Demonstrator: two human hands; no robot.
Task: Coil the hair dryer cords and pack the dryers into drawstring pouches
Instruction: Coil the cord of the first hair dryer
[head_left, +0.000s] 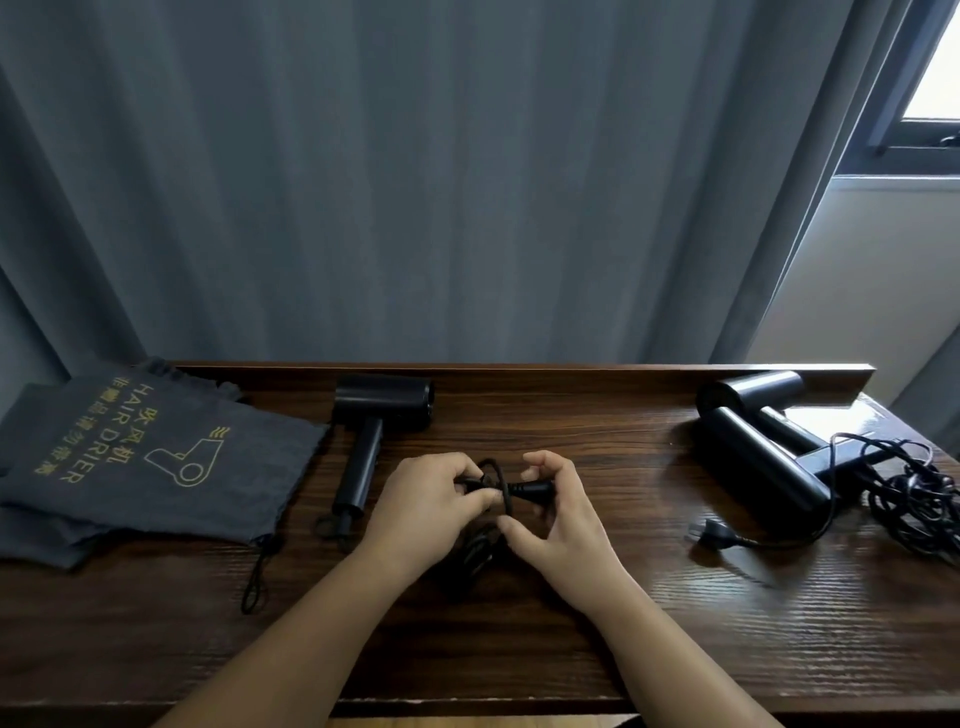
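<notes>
Presently the left hand (426, 499) pinches the thin black power cord (496, 480) at the centre of the dark wooden counter (649, 597), and the right hand (558, 512) curls its fingers (540, 462) round the cord's plug end. The likely slip: if either pinch loosens, the springy loops may open and the bundle sag apart. Its cord hangs in a small dark coil beneath the hands. That matte black T-shaped hair dryer (376, 415) lies at ten o'clock, grey printed drawstring pouches (150, 457) at nine, two more black dryers (763, 447) with tangled leads at three
</notes>
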